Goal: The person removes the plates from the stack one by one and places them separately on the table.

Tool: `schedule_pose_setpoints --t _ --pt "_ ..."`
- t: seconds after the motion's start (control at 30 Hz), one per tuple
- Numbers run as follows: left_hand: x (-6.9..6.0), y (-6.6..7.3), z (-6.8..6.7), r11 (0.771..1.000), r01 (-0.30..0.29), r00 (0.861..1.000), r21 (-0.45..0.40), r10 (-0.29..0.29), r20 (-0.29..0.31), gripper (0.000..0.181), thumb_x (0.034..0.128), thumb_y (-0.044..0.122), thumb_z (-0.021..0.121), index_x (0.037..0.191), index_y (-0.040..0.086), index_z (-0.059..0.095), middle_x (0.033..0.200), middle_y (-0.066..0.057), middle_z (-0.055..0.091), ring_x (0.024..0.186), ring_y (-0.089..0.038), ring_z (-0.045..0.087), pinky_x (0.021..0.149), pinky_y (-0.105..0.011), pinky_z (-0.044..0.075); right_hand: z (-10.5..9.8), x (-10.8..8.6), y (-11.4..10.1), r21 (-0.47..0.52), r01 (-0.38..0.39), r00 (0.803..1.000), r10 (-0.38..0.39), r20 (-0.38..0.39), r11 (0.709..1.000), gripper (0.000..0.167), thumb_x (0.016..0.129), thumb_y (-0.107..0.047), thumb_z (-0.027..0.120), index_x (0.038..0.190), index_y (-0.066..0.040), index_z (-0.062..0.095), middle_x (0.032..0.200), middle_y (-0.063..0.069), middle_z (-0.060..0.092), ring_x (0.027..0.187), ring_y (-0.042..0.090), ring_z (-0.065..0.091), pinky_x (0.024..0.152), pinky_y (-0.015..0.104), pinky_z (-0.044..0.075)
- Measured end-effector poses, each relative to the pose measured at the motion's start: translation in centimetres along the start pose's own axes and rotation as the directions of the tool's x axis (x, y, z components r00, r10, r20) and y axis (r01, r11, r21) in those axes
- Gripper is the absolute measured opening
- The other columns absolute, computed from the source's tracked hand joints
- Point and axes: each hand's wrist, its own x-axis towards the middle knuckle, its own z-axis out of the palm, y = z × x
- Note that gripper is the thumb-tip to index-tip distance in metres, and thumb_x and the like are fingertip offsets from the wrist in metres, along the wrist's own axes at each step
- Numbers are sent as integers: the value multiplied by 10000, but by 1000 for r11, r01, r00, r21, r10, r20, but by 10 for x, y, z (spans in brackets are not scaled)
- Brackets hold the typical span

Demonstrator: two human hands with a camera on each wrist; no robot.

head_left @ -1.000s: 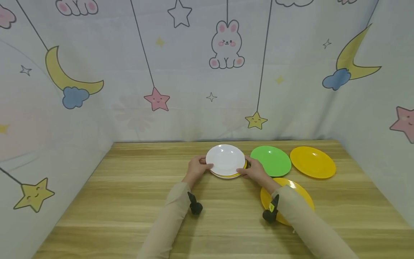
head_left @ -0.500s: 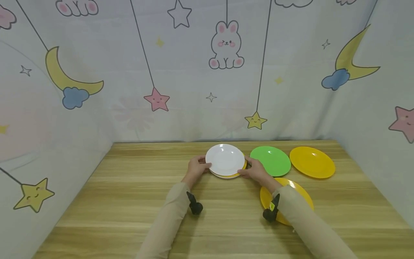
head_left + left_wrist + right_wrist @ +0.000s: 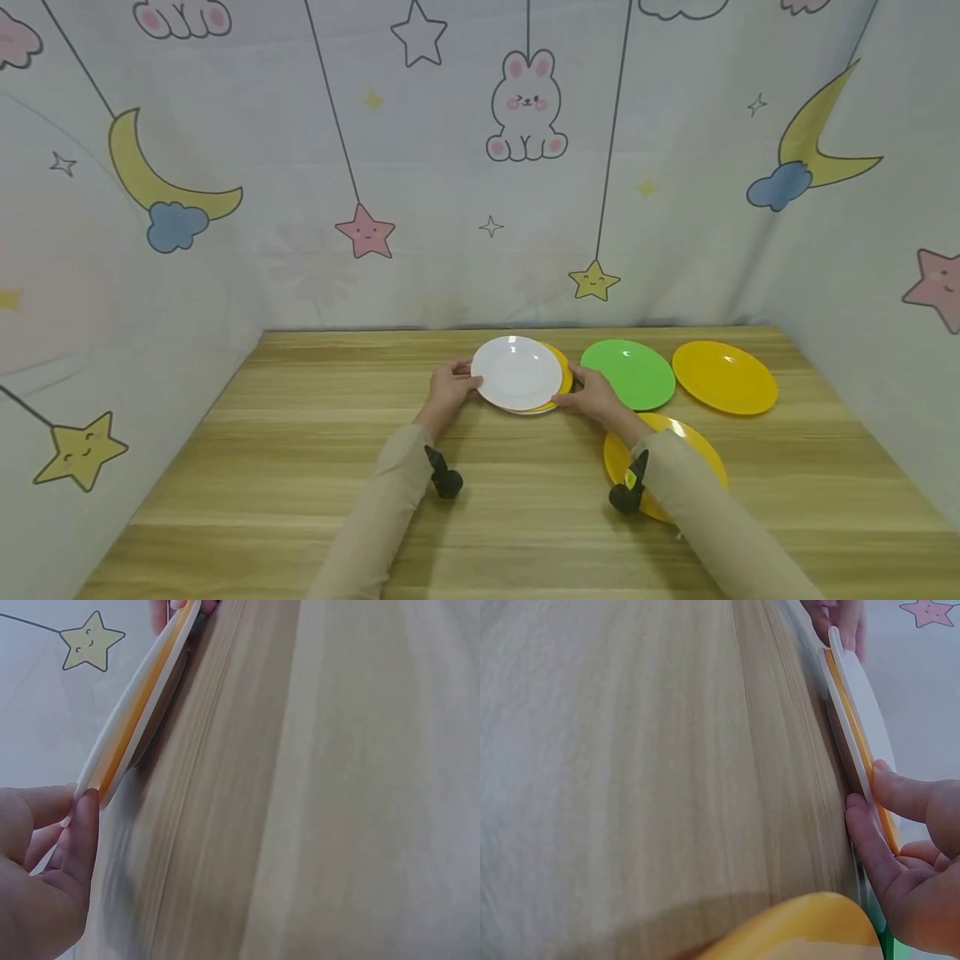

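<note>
left hand [image 3: 448, 388] pinches upper white plate [image 3: 516, 372], edge-on only in wrist views

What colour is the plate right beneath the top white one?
The second plate is yellow, seen best in the head view.

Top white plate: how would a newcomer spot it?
Near the far edge of the wooden table, find the left hand and right hand. Between them, over a yellow plate peeking out rightward, is the white plate, the only one showing a full white face.
</note>
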Motion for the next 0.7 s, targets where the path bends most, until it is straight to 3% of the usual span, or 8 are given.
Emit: schedule_pose_setpoints --t 0.27,0.47,0.7 --pt "-6 0 0 999 -51 998 6 52 -34 427 797 -78 612 1215 -50 532 1067 -214 549 725 -153 564 626 -213 544 -1 -1 -1 4 -3 1000 3 6 1000 833 788 -76 696 1423 36 169 1470 230 155 709 85 610 696 232 541" --pt "-10 1 -3 998 -53 996 -41 50 -71 425 792 -102 598 1210 -69 527 1058 -217 536 702 -128 557 568 -179 521 -1 -1 -1 9 0 1000 0 15 1000 824 796 -67 686 1423 40 162 1473 230 143 750 91 608 719 240 540" --pt "-11 0 -11 995 -52 996 -84 46 -73 430 790 -106 594 1212 -83 514 1051 -205 522 710 -106 561 555 -169 515 -1 0 -1 -20 -6 1000 6 8 1000 815 802 -77 683 1421 44 167 1473 226 151 763 83 590 748 235 531"
